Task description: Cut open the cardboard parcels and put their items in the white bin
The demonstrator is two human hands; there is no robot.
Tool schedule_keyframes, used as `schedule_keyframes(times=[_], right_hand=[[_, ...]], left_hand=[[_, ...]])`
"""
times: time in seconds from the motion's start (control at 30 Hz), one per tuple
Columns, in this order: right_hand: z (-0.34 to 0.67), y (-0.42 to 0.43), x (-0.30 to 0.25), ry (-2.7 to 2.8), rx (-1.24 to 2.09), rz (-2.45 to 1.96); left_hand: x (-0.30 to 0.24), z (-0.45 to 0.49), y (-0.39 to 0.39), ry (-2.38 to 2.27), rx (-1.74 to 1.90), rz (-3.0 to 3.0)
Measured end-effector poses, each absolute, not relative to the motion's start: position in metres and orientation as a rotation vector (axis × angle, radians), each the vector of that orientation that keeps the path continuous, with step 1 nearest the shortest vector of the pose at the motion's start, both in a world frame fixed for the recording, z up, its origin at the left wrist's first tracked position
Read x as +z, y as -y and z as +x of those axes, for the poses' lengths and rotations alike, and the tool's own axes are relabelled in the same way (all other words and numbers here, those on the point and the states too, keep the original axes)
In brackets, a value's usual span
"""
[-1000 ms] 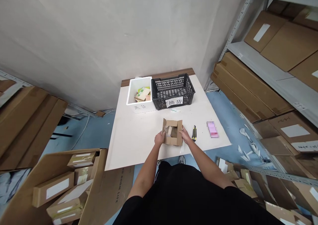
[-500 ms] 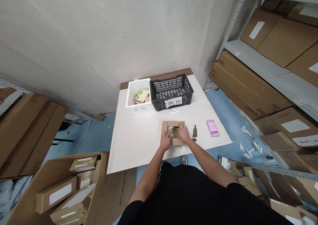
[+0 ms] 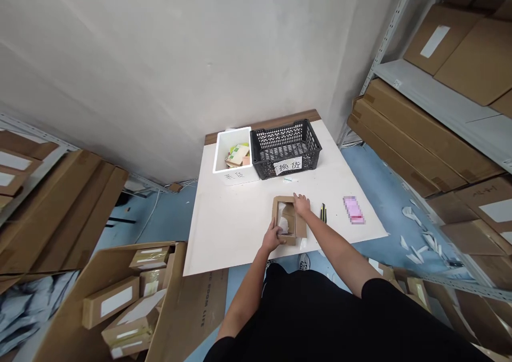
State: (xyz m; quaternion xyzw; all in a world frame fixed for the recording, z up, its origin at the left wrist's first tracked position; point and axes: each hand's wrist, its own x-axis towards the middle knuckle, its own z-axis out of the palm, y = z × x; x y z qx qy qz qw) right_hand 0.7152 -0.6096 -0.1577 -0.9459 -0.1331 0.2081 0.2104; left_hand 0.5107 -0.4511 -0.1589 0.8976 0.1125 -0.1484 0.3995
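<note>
A small brown cardboard box (image 3: 296,225) lies open on the white table (image 3: 232,228) near its front edge, with white wrapping showing inside it. My left hand (image 3: 272,238) grips the box's near left corner, fingers curled on the edge. My right hand (image 3: 302,204) rests on the far right flap with fingers stretched flat, pressing it down.
A yellow-black utility knife (image 3: 323,212) and a pink item (image 3: 353,209) lie right of the box. A white bin (image 3: 235,155) and a black basket (image 3: 286,147) stand at the table's back. A big carton of parcels (image 3: 120,303) sits lower left; shelves with cartons (image 3: 432,138) stand right.
The box has been laid flat and turned on the table. My left hand slid to its near corner and my right hand moved up to the far flap.
</note>
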Motion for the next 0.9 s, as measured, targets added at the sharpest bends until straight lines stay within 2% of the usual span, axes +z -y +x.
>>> schedule_keyframes(times=[0.17, 0.3, 0.4, 0.5, 0.67, 0.9], right_hand=[[0.742, 0.610, -0.159, 0.090, 0.520, -2.511], [0.756, 0.602, -0.156, 0.023, 0.451, -2.618], [0.749, 0.597, -0.152, 0.167, 0.211, -2.743], [0.734, 0.600, -0.148, 0.551, 0.101, -2.784], [0.689, 0.610, -0.157, 0.904, 0.329, -2.544], [0.616, 0.589, -0.184, 0.347, 0.386, -2.237]], left_hand=[[-0.161, 0.505, 0.455, -0.385, -0.449, 2.317], [-0.161, 0.506, 0.459, -0.378, -0.381, 2.369], [-0.162, 0.507, 0.460, -0.284, -0.244, 2.469], [-0.163, 0.508, 0.458, -0.208, -0.195, 2.520], [-0.163, 0.506, 0.455, -0.279, -0.237, 2.497], [-0.166, 0.501, 0.472, -0.321, -0.225, 2.441]])
